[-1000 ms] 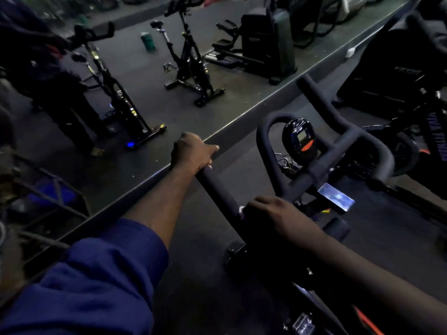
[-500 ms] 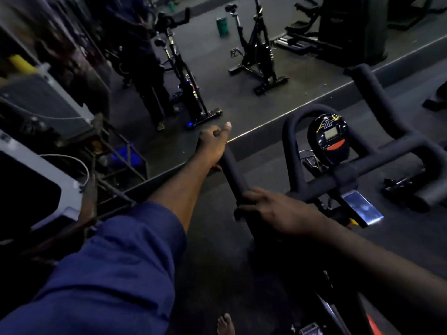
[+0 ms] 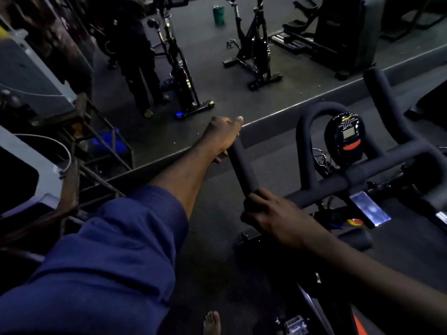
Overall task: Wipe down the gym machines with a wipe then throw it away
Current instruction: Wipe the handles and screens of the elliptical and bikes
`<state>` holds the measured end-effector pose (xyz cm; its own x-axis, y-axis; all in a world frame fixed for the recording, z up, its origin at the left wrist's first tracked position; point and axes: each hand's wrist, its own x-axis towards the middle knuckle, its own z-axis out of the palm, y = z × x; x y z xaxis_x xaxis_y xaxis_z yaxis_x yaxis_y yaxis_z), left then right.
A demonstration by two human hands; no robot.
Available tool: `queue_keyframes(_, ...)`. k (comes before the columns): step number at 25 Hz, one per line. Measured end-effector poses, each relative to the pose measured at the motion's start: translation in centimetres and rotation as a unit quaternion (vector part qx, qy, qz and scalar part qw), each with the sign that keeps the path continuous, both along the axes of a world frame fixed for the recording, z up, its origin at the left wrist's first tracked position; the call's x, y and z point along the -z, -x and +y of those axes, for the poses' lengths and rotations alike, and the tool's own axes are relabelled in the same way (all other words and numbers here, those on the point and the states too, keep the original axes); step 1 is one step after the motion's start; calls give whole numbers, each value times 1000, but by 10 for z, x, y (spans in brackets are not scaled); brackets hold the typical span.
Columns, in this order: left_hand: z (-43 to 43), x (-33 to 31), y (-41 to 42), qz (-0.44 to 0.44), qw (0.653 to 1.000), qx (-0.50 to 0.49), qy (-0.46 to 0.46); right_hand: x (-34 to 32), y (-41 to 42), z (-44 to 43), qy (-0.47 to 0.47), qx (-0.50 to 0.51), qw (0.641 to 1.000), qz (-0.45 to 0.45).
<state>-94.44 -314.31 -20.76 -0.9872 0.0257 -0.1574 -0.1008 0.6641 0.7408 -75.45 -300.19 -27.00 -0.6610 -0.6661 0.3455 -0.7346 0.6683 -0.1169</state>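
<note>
Dark rubber floor [image 3: 217, 274], dim light, small pale specks in places.
Your bare foot [image 3: 212, 321] stands on it just left of the near bike [image 3: 338, 182]. Past the pale strip [image 3: 278, 114], two more bikes rest on flat base bars: one in the middle [image 3: 254, 52], one further left [image 3: 183, 76]. A green can [image 3: 218, 14] stands upright between them, further back.

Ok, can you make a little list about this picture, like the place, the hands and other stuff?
place: dim gym with exercise bikes
nearest machine: bike handlebar, black padded
left hand: grips the handlebar's far end
right hand: grips the same bar nearer the body
screen: small, round, between the bars
wipe: not visible
floor: bare foot at the bottom edge
</note>
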Motion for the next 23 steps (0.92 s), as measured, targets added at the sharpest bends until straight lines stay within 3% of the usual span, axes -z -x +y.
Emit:
queue_keyframes(3,-7,0,0,64,994,56,63,-17,40,-31,-6,108,992,69)
queue_keyframes(5,-10,5,-6,133,971,99,171,-12,49,-41,-16,158,984,81)
queue_keyframes(7,-13,10,-16,254,912,156,281,8,23,-40,-79,157,982,62)
queue_keyframes(9,-14,12,-25,362,832,230,353,18,-22,-26,-111,138,984,18)
queue_keyframes(11,-17,20,-29,412,741,320,424,13,-61,-11,-70,105,991,-39)
queue_keyframes(13,-10,19,-35,413,694,381,451,2,-74,-4,35,167,984,-57)
queue_keyframes(15,8,6,-43,397,703,423,412,0,-63,-7,197,335,921,-24)
queue_keyframes(16,17,1,-46,377,722,437,382,0,-54,-16,252,409,877,-7)
queue_keyframes(17,23,-3,-51,347,747,445,353,1,-50,-26,267,443,856,-8)
queue_keyframes(19,30,3,-63,301,769,457,330,6,-60,-41,215,431,876,-34)
queue_keyframes(21,27,21,-73,333,730,471,367,2,-79,-37,198,388,896,-83)
queue_keyframes(23,25,29,-73,351,716,463,386,-7,-78,-15,225,392,889,-71)
